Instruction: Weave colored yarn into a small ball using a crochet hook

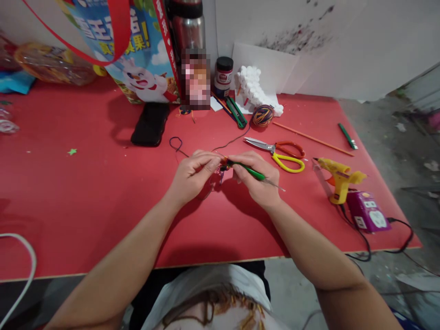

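Note:
My left hand (196, 174) pinches a small piece of multicoloured crochet work (224, 164) between thumb and forefinger. In my right hand (256, 176) is a crochet hook with a green handle (252, 171); its thin metal end points down to the right, and the other end meets the crochet piece, where its tip is hidden. Dark yarn runs from the piece up to a multicoloured yarn ball (263, 115). A loose loop of yarn (176, 144) lies beyond my left hand. Scissors with red and yellow handles (287, 156) lie just past my right hand.
On the red table (85, 197) lie a black phone (150, 123), a green utility knife (236, 112), an orange stick (314, 138) and a green pen-like item (347, 136). A yellow glue gun (340, 178) stands by a purple power box (367, 211) with cables. A gift bag (144, 55) stands behind.

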`<state>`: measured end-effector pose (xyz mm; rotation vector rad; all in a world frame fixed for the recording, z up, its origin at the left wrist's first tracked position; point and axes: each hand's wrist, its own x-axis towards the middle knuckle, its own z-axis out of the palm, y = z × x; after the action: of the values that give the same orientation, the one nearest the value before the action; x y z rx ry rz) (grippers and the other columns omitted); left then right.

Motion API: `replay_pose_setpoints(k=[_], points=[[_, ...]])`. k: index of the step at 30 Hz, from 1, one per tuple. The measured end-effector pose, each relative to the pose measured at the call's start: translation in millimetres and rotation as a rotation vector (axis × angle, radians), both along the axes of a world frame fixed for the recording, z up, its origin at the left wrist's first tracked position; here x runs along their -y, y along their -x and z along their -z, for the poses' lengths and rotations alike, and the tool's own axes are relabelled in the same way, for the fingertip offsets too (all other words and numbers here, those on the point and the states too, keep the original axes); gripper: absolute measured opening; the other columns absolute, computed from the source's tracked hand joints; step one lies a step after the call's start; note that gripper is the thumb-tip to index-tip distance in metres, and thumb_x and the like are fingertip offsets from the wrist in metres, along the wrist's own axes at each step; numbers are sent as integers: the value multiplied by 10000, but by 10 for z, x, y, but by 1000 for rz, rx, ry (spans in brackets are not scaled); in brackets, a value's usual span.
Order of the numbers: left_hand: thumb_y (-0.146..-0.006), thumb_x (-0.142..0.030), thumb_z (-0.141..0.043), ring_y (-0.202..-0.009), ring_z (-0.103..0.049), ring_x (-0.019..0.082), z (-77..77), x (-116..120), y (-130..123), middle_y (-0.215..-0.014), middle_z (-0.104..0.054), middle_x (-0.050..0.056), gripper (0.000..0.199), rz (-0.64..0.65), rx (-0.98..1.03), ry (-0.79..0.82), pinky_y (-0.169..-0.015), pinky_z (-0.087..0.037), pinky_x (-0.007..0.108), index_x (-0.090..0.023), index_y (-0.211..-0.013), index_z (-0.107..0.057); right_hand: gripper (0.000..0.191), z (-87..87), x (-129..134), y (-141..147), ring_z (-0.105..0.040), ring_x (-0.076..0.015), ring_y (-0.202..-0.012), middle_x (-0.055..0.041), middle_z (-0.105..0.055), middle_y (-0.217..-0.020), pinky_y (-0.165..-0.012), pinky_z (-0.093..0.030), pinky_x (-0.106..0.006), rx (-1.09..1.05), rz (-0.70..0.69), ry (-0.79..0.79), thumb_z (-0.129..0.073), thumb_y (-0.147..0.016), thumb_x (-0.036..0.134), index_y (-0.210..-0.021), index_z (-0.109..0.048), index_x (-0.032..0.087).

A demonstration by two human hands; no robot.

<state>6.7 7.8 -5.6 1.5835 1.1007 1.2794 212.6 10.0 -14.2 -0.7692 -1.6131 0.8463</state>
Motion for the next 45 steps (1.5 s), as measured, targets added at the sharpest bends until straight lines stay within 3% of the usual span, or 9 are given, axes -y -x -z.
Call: replay_pose_setpoints(k=[3, 8, 14, 21, 26, 32, 38, 45], points=[[-980, -487, -759, -1026, -744, 285, 30, -24, 14, -982, -850, 70, 228, -15, 8, -13, -1032, -548, 497, -324, -905, -900, 223, 10, -10, -3, -807, -218, -994, -68, -858, -1089, -932, -660, -435, 20, -8, -26, -721, -1026, 260, -1215, -835, 290], [-936, -444, -836, -1013, -750, 246, 29, -15, 24, -1016, -832, 90, 151, -92, 82, 38, -986, -587, 420, -317, -911, -914, 229, 29, -21, -2, -807, -211, -976, -67, -860, -1076, -914, -652, -420, 29, 5, -60, -716, -1031, 251, -1225, -831, 288], [-954, -515, -806, -941, -750, 215, 33, -12, 1, -963, -800, 98, 269, 24, 136, 96, -913, -596, 373, -276, -882, -907, 257, 33, -9, 0, -807, -208, -980, -74, -865, -1103, -921, -661, -416, 79, -26, -113, -707, -1033, 234, -1255, -823, 291], [-982, -498, -784, -1238, -729, 222, 102, -4, -53, -1256, -785, 106, 260, 125, 375, 243, -1100, -580, 327, -275, -1027, -910, 266, 47, -18, 2, -815, -215, -1053, -91, -857, -1136, -960, -670, -409, 90, -17, -187, -708, -1032, 197, -1266, -815, 265], [-881, -435, -899, -918, -767, 175, 4, 42, -168, -1077, -836, 100, 226, 104, 595, 377, -894, -641, 294, -228, -972, -912, 299, 45, -14, 12, -811, -206, -1039, -94, -851, -1118, -948, -667, -388, 99, -7, -239, -707, -1024, 148, -1286, -803, 255], [-733, -299, -1006, -768, -737, 117, -83, 60, -208, -908, -823, 51, 269, 65, 685, 466, -665, -607, 183, -211, -964, -901, 314, 60, 4, 16, -813, -206, -1002, -80, -859, -1144, -922, -676, -398, 133, 17, -252, -699, -1033, 175, -1318, -784, 276], [-593, -191, -1062, -732, -709, 66, -47, 25, -189, -821, -778, 4, 442, 35, 731, 496, -684, -596, 134, -220, -1005, -904, 323, 10, 30, 18, -803, -191, -984, -88, -862, -1149, -920, -656, -376, 174, 5, -263, -694, -1031, 163, -1333, -774, 248], [-632, -131, -1017, -727, -678, 55, -38, 20, -175, -785, -719, -17, 456, -16, 677, 398, -716, -589, 137, -231, -1062, -902, 278, -19, 81, 13, -818, -198, -972, -73, -858, -1106, -896, -669, -385, 218, 49, -234, -630, -1073, 225, -1322, -748, 260]])
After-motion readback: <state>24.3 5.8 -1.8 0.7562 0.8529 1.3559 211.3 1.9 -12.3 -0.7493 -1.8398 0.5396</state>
